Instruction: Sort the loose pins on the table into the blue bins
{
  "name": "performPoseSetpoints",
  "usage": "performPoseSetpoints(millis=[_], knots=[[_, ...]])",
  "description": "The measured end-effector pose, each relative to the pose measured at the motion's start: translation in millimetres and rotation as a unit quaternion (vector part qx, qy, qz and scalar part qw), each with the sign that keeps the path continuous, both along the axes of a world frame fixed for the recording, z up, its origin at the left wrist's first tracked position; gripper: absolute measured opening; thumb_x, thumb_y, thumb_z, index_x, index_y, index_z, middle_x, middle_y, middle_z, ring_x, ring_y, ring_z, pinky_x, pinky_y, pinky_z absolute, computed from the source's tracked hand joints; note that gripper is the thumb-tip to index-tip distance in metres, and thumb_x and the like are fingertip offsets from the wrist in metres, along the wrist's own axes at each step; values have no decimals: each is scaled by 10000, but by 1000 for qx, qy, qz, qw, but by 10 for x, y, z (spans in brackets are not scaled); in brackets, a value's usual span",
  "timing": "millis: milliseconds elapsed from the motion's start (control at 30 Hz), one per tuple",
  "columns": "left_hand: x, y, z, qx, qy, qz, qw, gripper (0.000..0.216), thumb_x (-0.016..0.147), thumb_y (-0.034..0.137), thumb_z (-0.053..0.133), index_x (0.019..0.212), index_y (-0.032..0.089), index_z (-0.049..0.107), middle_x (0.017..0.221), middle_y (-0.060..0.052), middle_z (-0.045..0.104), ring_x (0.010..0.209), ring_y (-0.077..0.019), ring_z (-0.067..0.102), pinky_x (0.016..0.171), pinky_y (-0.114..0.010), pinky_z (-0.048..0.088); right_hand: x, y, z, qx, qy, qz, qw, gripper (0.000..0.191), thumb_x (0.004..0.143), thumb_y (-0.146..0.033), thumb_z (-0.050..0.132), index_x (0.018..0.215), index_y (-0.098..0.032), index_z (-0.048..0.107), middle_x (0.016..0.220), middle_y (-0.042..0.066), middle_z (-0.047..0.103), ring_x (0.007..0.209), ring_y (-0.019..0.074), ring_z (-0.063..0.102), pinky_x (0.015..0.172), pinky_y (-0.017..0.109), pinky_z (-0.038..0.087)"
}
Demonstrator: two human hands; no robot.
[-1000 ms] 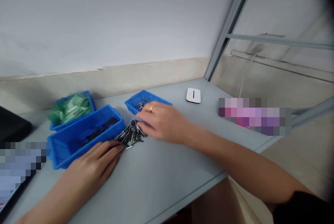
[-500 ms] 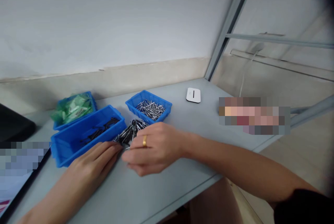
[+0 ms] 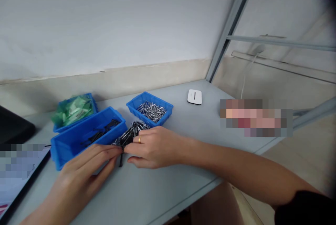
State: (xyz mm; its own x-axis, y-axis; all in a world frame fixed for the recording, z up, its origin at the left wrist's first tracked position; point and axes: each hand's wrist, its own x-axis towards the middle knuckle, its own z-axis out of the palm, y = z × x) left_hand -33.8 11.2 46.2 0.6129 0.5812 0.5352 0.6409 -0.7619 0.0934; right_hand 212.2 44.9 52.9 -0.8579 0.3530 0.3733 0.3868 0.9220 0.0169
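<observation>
A loose pile of mixed black and silver screw-like pieces [image 3: 133, 132] lies on the grey table between my hands. My left hand [image 3: 86, 163] reaches in from the lower left, its thumb and fingertips drawn together at the near edge of the pile. A long black screw [image 3: 120, 161] juts out at those fingertips, seemingly pinched there. From the right, my right hand [image 3: 154, 148], with a gold ring, rests its fingers against the pile; the thumb is spread away from them. Behind the left hand stands a long blue bin [image 3: 63, 148] holding black screws [image 3: 101, 132].
Beyond the pile, a small blue bin [image 3: 168, 111] contains shiny silver pins. Another blue bin [image 3: 95, 104] at the back left holds green plastic bags [image 3: 75, 109]. A white square device [image 3: 194, 97] lies farther right. At the left edge are a black object [image 3: 15, 127] and a blurred-out screen.
My right hand has flattened and lowered onto the pile, its thumb opening away. My left hand's thumb and fingers have arched, and a black screw now shows at their tips.
</observation>
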Motion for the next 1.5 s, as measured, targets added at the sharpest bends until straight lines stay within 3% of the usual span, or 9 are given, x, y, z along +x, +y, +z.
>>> performPoseSetpoints(millis=[233,433,567,900,1067,1500], knots=[[-105,64,-100,6,17,-62,998,206,1002,296,525,1136,257,677,938,-6,773,792,-148,741,786,-198,576,-15,-16,29,-47,-56,-30,997,311,1054,-393,401,1023,-181,626,930,10,710,825,164,641,634,310,403],[-182,77,-111,15,15,-44,999,254,1002,333,533,1200,272,680,938,15,758,765,-144,724,750,-203,567,0,2,35,-47,-50,-35,997,321,1065,-375,373,1034,-176,623,929,24,715,859,178,650,649,311,407],[-69,-1,-62,-11,-51,-13,999,183,991,298,572,1126,286,695,925,32,766,778,-140,722,779,-221,560,-2,16,5,-42,-33,-41,998,303,1057,-394,406,1040,-177,615,923,28,713,839,167,644,644,295,397],[38,-174,21,-69,-131,-3,989,156,961,333,612,1076,365,713,926,70,778,813,-146,732,776,-231,563,-22,29,-49,25,18,10,999,324,1071,-313,346,884,-194,582,768,-17,675,708,120,617,603,268,346],[62,-107,23,-87,-102,31,990,201,908,409,670,1096,339,674,925,64,759,732,-143,728,749,-215,601,-19,42,-88,64,57,16,996,350,1066,-348,360,851,-198,591,705,-41,648,655,121,599,591,265,372],[8,36,27,-95,-43,-25,994,130,936,344,638,1042,328,713,925,41,763,783,-123,748,720,-149,596,8,53,-70,106,97,39,989,383,1076,-311,350,805,-195,594,670,-44,616,639,107,567,632,237,397]])
